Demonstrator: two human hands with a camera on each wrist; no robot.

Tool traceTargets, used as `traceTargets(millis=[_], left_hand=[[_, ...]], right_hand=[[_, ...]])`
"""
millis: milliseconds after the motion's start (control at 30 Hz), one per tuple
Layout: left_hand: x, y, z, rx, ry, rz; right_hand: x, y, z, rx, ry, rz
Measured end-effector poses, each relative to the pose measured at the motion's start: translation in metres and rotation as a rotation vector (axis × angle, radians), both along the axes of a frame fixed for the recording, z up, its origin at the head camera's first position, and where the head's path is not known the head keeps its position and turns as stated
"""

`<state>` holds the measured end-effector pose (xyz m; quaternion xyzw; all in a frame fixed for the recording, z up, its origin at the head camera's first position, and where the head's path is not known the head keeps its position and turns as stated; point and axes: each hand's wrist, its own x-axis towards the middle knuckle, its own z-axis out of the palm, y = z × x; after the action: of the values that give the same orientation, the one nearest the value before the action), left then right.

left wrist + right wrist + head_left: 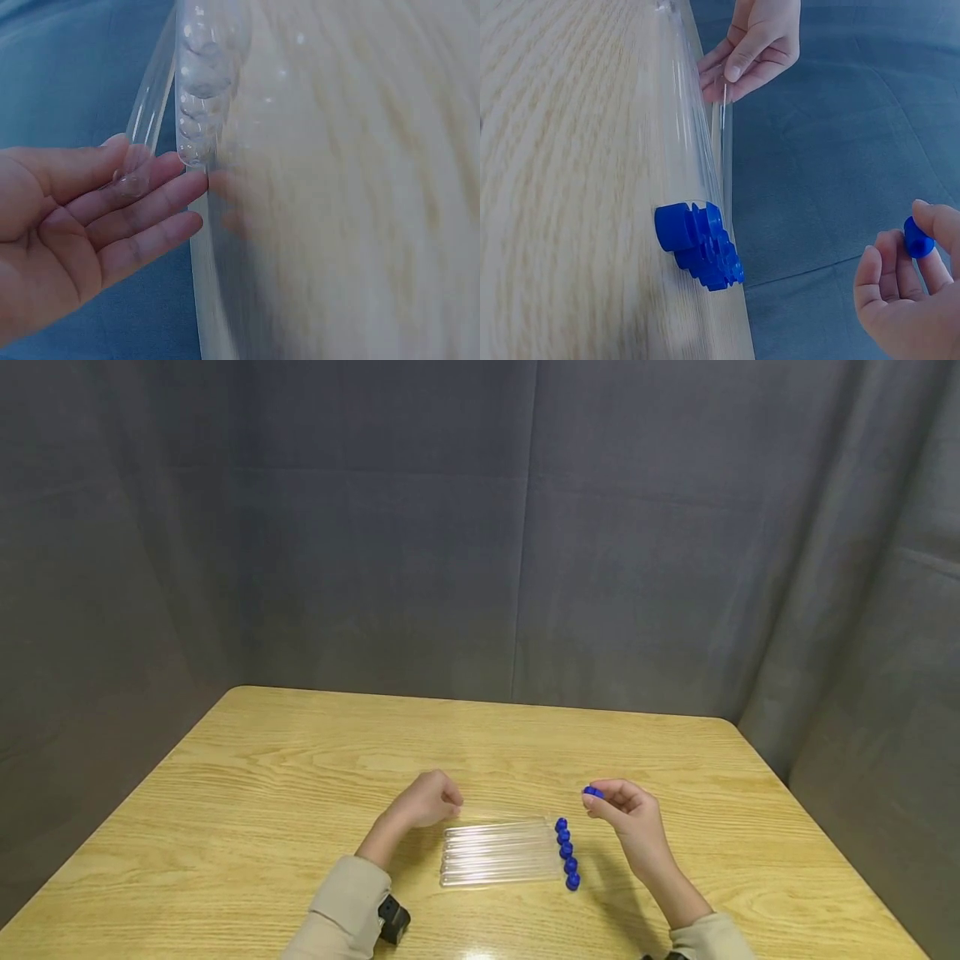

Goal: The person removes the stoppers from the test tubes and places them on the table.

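Note:
My left hand (423, 800) pinches the rounded end of an uncapped clear test tube (152, 97), thumb on one side and fingers on the other. That tube is raised slightly off the table, at the far side of a row of clear test tubes (498, 856) lying side by side. Blue caps (567, 852) sit on the right ends of the row. To the right of them my right hand (633, 822) pinches a loose blue cap (918, 238) between thumb and fingertips, above the table and apart from the tube.
The wood-grain table (315, 752) spreads around both hands, with its far edge beyond them. Dark grey curtains (390, 543) hang behind the table and at its sides. A black wrist device (393, 918) is on the left sleeve.

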<state>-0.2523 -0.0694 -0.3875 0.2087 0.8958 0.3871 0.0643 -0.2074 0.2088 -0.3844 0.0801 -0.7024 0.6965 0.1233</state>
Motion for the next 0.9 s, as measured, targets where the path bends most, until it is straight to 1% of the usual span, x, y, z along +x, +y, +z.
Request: traceTargets(millis=[167, 367, 500, 700, 900], left_hand=[[-0.002, 0.001, 0.000, -0.067, 0.036, -0.024], [-0.002, 0.005, -0.001, -0.137, 0.069, -0.027], [-0.002, 0.007, -0.001, -0.166, 0.091, -0.030], [-0.004, 0.009, -0.002, -0.198, 0.133, -0.059], [-0.005, 0.011, -0.005, -0.229, 0.135, -0.056]], right_hand=[[0.000, -0.001, 0.000, -0.005, -0.004, 0.010], [0.000, -0.002, -0.002, -0.008, -0.002, 0.025], [0.000, -0.002, -0.002, -0.008, -0.010, 0.021], [0.001, -0.002, -0.002, -0.001, -0.011, 0.022], [0.001, -0.002, -0.004, 0.001, -0.006, 0.027]])
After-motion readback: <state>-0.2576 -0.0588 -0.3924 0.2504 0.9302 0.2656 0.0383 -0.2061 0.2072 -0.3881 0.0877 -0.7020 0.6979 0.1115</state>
